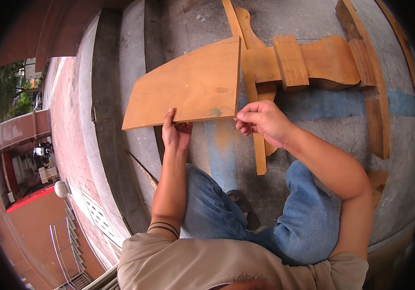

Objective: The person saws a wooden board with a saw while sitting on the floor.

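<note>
A flat wooden board (183,84) with one curved edge is held up in front of me. My left hand (176,136) grips its near edge, with the thumb on the upper face and the other fingers underneath. Close to the board's near right corner, my right hand (265,123) is closed in a pinch. Whatever sits between those fingers is too small to make out. Beyond the right hand lies a wooden frame of joined pieces, with a shaped rail (330,60) and a thick crosswise block (290,62). Dark and greenish marks show on the board's face.
Concrete steps (132,63) run along the left. A thin long-handled tool (143,169) lies on a step by my left forearm. Another wooden beam (377,111) rests on the floor at right. A blue painted stripe (333,106) crosses the concrete beneath the frame.
</note>
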The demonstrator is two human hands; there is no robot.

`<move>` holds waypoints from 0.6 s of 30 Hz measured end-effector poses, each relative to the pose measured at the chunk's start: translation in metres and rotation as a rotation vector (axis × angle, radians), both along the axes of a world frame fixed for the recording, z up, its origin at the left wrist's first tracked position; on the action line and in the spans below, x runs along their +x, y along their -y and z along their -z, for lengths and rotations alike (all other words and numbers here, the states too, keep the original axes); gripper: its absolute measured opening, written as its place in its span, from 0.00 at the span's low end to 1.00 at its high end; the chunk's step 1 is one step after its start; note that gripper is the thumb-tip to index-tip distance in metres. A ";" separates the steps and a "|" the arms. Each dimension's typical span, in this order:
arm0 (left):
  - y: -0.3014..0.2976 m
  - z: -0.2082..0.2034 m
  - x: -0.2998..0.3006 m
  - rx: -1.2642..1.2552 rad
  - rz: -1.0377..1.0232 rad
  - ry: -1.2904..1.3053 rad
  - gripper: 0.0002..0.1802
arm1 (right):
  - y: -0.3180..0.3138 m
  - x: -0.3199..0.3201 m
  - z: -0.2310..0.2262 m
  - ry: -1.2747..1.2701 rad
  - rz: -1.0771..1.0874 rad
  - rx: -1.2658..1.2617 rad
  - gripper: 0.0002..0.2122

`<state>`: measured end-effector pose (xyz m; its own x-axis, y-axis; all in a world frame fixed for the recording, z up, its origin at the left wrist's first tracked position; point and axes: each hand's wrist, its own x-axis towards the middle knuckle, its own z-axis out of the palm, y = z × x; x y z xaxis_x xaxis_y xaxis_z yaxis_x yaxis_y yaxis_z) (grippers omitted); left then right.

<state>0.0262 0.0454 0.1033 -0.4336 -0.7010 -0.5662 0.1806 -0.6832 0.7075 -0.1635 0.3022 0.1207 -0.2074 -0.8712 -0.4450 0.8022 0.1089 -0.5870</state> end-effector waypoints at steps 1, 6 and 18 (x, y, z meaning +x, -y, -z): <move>0.001 0.001 0.000 0.008 0.001 0.008 0.14 | 0.000 -0.001 0.002 0.008 0.004 -0.015 0.07; -0.005 0.002 -0.004 0.011 -0.014 0.019 0.14 | -0.002 0.002 0.007 0.025 0.050 -0.059 0.07; -0.013 -0.007 0.011 -0.145 0.103 -0.040 0.22 | -0.034 -0.044 0.006 -0.642 -0.268 0.167 0.24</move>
<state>0.0370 0.0580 0.1101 -0.5273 -0.7246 -0.4438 0.1445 -0.5912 0.7935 -0.2071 0.3363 0.1149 -0.2610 -0.8598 -0.4389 0.2370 0.3837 -0.8925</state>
